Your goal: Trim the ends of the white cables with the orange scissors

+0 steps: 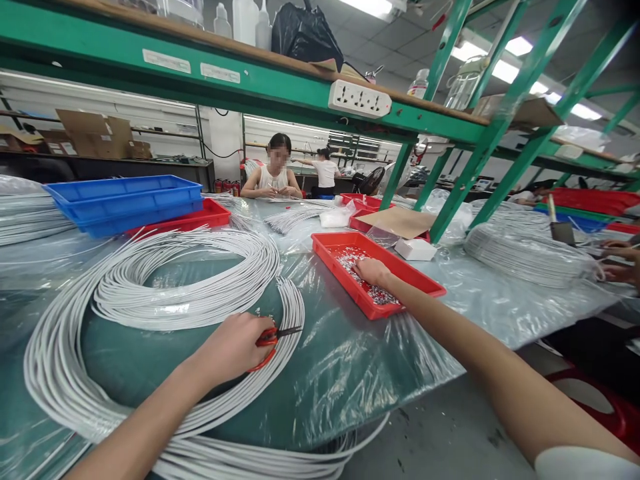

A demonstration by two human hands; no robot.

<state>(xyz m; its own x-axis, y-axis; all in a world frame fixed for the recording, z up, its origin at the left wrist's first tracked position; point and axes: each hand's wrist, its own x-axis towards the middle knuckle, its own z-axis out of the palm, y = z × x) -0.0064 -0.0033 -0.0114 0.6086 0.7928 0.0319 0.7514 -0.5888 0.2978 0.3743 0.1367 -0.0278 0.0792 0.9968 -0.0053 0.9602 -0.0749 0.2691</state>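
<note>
My left hand (239, 347) is closed round the orange handles of a pair of scissors (267, 343), whose dark blades point right over a coil of white cables (293, 313). To the right, my right hand (371, 272) reaches into a red tray (425, 283) and touches the many small metallic and white pieces (383, 293) in it. Its fingertips are down among the pieces, and whether they pinch one cannot be made out. Another coil of white cables (185, 310) lies behind my left hand.
Blue trays (125, 200) stand at the back left. A green shelf frame (280, 97) spans above the table, its posts coming down at the right. A small white box (415, 249) sits behind the red tray. A person (273, 177) sits opposite; another person's hands show far right.
</note>
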